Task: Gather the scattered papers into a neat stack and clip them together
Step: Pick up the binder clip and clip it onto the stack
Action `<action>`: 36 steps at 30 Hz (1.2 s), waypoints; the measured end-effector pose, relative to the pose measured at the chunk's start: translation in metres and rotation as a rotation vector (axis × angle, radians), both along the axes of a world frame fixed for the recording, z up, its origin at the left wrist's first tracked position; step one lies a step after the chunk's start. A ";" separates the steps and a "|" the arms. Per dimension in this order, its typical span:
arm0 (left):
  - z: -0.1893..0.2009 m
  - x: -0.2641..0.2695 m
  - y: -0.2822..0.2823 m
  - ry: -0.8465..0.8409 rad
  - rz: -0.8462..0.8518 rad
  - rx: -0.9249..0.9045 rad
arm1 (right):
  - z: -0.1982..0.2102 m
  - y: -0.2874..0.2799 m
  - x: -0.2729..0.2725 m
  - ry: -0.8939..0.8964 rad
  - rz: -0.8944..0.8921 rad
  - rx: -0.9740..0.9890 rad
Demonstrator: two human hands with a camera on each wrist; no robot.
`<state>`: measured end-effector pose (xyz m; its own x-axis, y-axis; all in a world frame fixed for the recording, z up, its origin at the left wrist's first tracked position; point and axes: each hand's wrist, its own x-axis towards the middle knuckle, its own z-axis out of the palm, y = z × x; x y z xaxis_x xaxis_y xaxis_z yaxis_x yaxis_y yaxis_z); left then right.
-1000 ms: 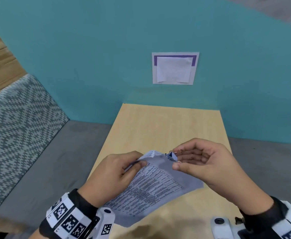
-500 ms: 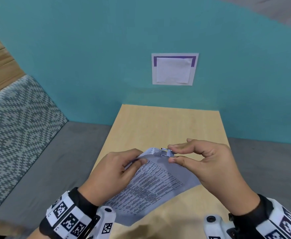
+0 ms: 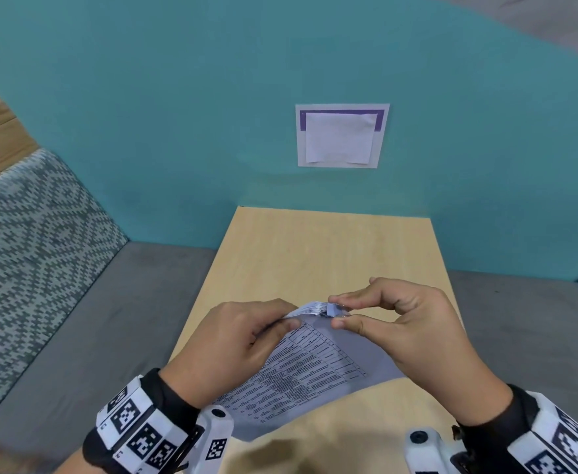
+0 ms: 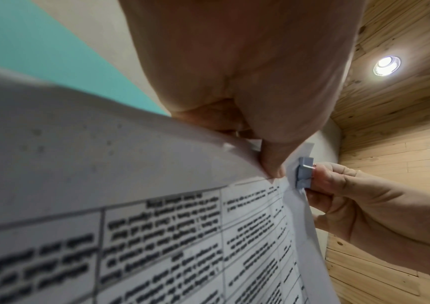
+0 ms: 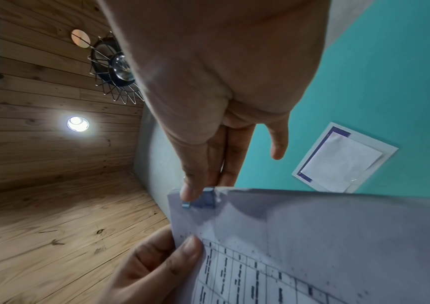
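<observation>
Stack of papers (image 3: 315,364): white sheets, top one printed with a black-ruled table, held lifted over the wooden table (image 3: 322,254). Edge is pinched by left hand (image 3: 236,340). Blue binder clip (image 4: 304,173), seated on the corner, is pinched by right hand (image 3: 404,323).

The papers (image 3: 315,374) are thin matt sheets, printed black. On their corner sits a blue clip (image 4: 304,173), seemingly matt plastic, with shiny metal wire at its 3 o'clock side. The tabletop (image 3: 328,254) is smooth pale wood-grain. The ceiling (image 5: 53,216) is knotty planks, the seat (image 3: 116,319) grey cloth.
</observation>
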<state>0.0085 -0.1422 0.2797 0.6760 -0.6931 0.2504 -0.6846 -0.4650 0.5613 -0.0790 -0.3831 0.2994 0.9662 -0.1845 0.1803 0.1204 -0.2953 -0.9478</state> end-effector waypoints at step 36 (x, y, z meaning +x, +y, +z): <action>0.019 0.026 -0.046 0.706 0.180 -0.228 | -0.020 0.011 0.002 -0.072 -0.056 -0.686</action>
